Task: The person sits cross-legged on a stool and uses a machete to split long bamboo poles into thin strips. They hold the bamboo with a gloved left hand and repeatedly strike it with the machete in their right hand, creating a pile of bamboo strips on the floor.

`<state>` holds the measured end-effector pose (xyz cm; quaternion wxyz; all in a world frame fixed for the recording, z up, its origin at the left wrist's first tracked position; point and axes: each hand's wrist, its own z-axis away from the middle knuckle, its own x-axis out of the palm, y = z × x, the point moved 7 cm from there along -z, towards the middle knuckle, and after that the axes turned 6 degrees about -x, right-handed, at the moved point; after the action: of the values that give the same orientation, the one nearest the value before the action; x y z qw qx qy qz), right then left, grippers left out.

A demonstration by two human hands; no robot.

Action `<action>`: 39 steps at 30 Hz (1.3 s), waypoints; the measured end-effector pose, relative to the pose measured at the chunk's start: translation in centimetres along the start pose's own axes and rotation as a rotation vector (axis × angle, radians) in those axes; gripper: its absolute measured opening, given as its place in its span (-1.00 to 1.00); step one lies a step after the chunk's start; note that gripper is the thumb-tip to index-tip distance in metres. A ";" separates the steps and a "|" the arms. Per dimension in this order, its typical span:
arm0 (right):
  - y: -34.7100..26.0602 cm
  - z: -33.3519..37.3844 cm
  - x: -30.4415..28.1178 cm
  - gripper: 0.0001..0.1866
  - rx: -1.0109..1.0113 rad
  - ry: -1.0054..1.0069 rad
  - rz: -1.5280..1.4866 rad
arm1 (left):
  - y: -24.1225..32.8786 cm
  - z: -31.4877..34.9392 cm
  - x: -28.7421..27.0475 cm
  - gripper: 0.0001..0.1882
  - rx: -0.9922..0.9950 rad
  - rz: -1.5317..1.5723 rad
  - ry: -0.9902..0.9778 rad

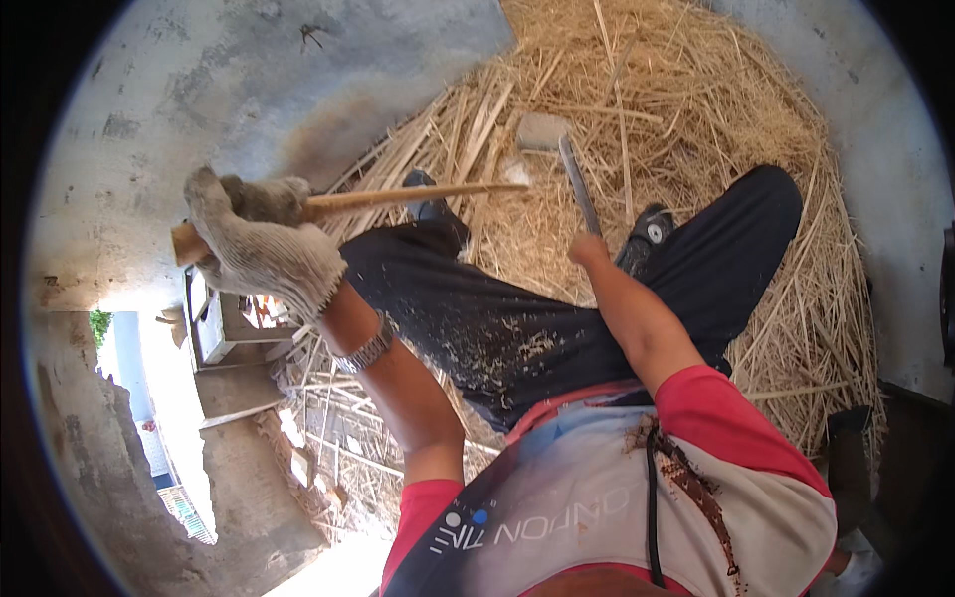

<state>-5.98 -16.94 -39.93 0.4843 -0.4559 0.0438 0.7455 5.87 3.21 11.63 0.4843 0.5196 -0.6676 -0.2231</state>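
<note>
My left hand, in a thick, dirty off-white knitted glove, is closed around a pale brown wooden or bamboo stick. The stick's thick butt shows at the left of the glove. Its thin end reaches right, above the straw-coloured shavings. Bare and closed, my right hand grips a long knife like a machete, its narrow grey blade angled away from me. Most of the handle is hidden in my fist. Blade and stick are apart. Just beyond the blade's tip lies a greyish block.
Shavings and split strips cover the floor ahead and to the right. My bent legs in dark trousers frame the work spot, with dark shoes between. A bare grey wall rises at left; a wooden box-like shelf stands near a bright opening.
</note>
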 end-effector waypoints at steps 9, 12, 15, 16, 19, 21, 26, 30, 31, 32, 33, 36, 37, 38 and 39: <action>-15.8 6.6 -11.1 -0.68 -0.560 0.508 -0.499 | -0.8 -0.3 1.1 -0.63 -0.024 -0.047 0.004; -15.2 6.3 -10.1 -0.70 -0.457 0.431 -0.513 | -1.2 -0.3 0.7 -0.70 -0.018 0.028 -0.016; -14.5 5.3 -8.8 -0.74 -0.371 0.403 -0.420 | -1.5 -0.6 0.6 -0.73 -0.070 0.114 -0.116; -14.3 4.7 -8.2 -0.75 -0.334 0.388 -0.372 | -1.6 -0.5 0.7 -0.73 -0.096 0.139 -0.167; -12.3 1.2 -7.2 -0.76 -0.182 0.384 -0.333 | -0.6 1.4 2.2 -0.65 -0.035 -0.033 0.087; -11.8 1.2 -6.6 -0.75 -0.234 0.425 -0.273 | -0.6 1.1 2.6 -0.69 -0.006 -0.004 -0.026; -12.6 0.4 -8.3 -0.71 -0.289 0.240 -0.296 | -0.7 2.0 3.0 -0.72 -0.074 0.092 -0.113; -12.8 3.2 -9.8 -0.66 -0.447 0.387 -0.513 | -1.0 1.4 3.4 -0.69 -0.107 0.144 -0.265; -13.9 4.5 -10.2 -0.64 -0.487 0.393 -0.556 | -1.2 0.8 3.2 -0.70 -0.121 0.163 -0.321; -14.1 5.3 -10.6 -0.63 -0.519 0.405 -0.598 | -1.5 0.6 3.4 -0.69 -0.141 0.184 -0.399; -13.9 5.3 -10.5 -0.63 -0.491 0.401 -0.578 | -1.7 0.4 3.6 -0.68 -0.161 0.204 -0.476; -13.3 5.1 -10.6 -0.70 -0.424 0.388 -0.530 | -1.7 0.6 4.0 -0.67 -0.166 0.206 -0.550; -13.3 4.5 -10.1 -0.73 -0.382 0.412 -0.474 | -1.7 0.6 4.0 -0.67 -0.158 0.196 -0.548; -12.7 3.6 -9.4 -0.75 -0.336 0.437 -0.409 | -1.8 1.0 4.1 -0.67 -0.165 0.203 -0.548; -12.7 3.3 -9.2 -0.77 -0.298 0.466 -0.353 | -1.8 0.9 4.4 -0.67 -0.161 0.206 -0.555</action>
<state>2.64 -14.85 -26.56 0.5109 -0.6807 -0.0358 0.5238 6.00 -1.66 11.61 0.3433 0.3284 -0.8036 -0.3584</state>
